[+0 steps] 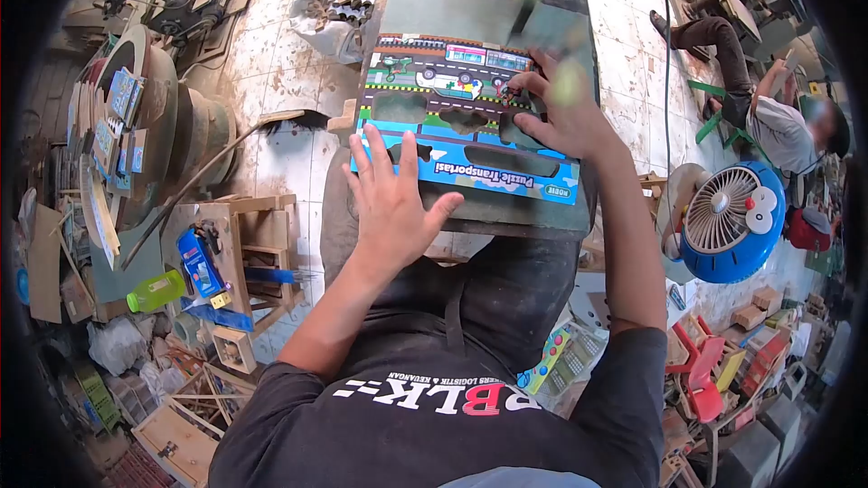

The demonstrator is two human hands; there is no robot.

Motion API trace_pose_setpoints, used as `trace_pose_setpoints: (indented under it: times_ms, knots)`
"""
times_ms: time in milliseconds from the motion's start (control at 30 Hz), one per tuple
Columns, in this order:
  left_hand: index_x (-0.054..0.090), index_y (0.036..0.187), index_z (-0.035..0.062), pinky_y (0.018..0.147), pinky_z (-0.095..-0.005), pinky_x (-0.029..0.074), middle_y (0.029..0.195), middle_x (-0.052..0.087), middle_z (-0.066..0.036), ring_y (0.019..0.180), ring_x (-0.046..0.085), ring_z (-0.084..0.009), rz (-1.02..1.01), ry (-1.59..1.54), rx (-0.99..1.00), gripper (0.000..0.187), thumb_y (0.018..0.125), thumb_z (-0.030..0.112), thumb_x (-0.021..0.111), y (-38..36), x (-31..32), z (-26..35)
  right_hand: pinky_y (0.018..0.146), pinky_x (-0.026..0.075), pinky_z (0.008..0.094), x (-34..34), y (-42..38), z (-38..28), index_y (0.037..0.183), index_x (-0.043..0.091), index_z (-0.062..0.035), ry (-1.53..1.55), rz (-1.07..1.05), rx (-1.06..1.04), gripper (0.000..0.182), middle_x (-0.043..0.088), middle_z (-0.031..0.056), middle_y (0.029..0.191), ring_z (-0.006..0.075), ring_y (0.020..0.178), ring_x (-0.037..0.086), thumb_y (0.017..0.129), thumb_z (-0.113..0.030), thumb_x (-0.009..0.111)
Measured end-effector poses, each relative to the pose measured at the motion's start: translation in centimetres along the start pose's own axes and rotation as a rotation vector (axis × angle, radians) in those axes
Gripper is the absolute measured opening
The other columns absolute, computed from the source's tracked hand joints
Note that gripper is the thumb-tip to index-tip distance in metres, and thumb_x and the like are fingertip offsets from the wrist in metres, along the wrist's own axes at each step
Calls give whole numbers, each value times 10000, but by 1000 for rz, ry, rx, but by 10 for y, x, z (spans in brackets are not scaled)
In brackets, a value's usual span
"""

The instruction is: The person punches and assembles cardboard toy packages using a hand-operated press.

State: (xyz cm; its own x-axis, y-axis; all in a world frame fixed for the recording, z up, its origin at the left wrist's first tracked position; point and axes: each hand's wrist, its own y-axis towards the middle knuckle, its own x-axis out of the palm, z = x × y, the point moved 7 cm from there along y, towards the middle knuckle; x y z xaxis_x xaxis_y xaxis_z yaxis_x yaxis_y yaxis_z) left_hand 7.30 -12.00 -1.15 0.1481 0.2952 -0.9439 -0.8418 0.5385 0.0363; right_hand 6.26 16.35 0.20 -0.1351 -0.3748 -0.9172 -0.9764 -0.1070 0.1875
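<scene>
Right hand (pixel 565 113) is pinching the far edge of the puzzle board (pixel 466 117), grip closed on it, seemingly so it won't slide around. Left hand (pixel 391 194) isn't gripping anything, just lying flat with fingers spread wide, pressing the near-left corner down. The board's sitting printed-side up on a small grey surface (pixel 506 212) right over the person's knees. Both forearms are reaching forward, elbows bent. Blue fan (pixel 731 221) is standing off to the right on the floor.
</scene>
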Motion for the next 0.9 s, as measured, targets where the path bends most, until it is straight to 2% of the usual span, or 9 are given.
trace_pose_setpoints:
  times_ms: [33, 200, 267, 367, 467, 500, 600, 733, 900]
  knots:
    - [310, 1670, -15, 1170, -839, 184, 1697, 123, -467, 1573, 119, -673, 60, -30, 31, 1094, 928, 670, 731, 1, 0, 0, 1222, 316, 621, 2, 0, 0, 1292, 682, -156, 54, -42, -24, 452, 415, 259, 1666, 470, 1481, 428, 913, -389, 766]
    - [404, 1632, -31, 1184, -830, 178, 1714, 166, -433, 1620, 123, -591, 63, 20, 45, 1134, 882, 758, 721, 35, -1, -24, 1190, 369, 558, 1, -12, -9, 1334, 718, -177, -107, -41, 5, 489, 476, 253, 1615, 470, 1438, 470, 922, -438, 759]
    - [404, 1636, -22, 1184, -833, 176, 1720, 169, -422, 1624, 127, -581, 49, 19, 49, 1142, 870, 758, 734, 54, -3, -29, 1122, 386, 559, -6, -16, -22, 1267, 776, -203, -89, 94, 35, 427, 624, 195, 1334, 437, 1331, 531, 901, -423, 787]
    - [416, 1644, 14, 1181, -851, 156, 1750, 185, -360, 1640, 120, -546, 60, 19, 64, 1180, 817, 780, 767, 84, 2, -43, 1094, 404, 565, 3, -20, -27, 1256, 776, -195, -91, 143, 128, 427, 622, 195, 1254, 439, 1274, 547, 897, -426, 798]
    - [473, 1639, 116, 1177, -875, 116, 1792, 207, -236, 1656, 89, -511, 6, 49, 119, 1160, 762, 811, 775, 109, 1, -45, 1077, 410, 578, 6, -24, -42, 1251, 776, -185, -109, 209, 241, 432, 614, 208, 1230, 440, 1262, 549, 896, -431, 798]
    - [473, 1639, 116, 1177, -875, 116, 1792, 207, -236, 1656, 89, -511, 8, 47, 119, 1160, 762, 811, 775, 117, -2, -47, 1077, 410, 578, 10, -25, -46, 1251, 776, -185, -112, 209, 240, 432, 614, 208, 1230, 440, 1262, 549, 896, -431, 798]
    - [594, 1565, 256, 1183, -877, 105, 1793, 239, -198, 1657, 101, -503, -35, 3, 243, 920, 790, 708, 798, 140, -3, -53, 1052, 410, 590, 14, -28, -58, 1235, 773, -191, -194, 290, 353, 412, 608, 207, 1242, 431, 1269, 549, 896, -424, 799]
    - [624, 1546, 301, 1235, -803, 128, 1805, 249, -156, 1670, 104, -476, -109, 69, 334, 895, 767, 679, 850, 163, -6, -51, 1050, 401, 598, 20, -29, -70, 1228, 769, -191, -201, 361, 407, 405, 609, 203, 1244, 433, 1277, 543, 894, -418, 801]
    - [633, 1535, 319, 1240, -811, 117, 1803, 263, -149, 1670, 133, -464, -152, 35, 428, 880, 770, 701, 843, 192, -5, -56, 1045, 389, 621, 25, -28, -81, 1192, 781, -181, -186, 376, 589, 382, 601, 206, 1270, 435, 1294, 530, 886, -407, 800]
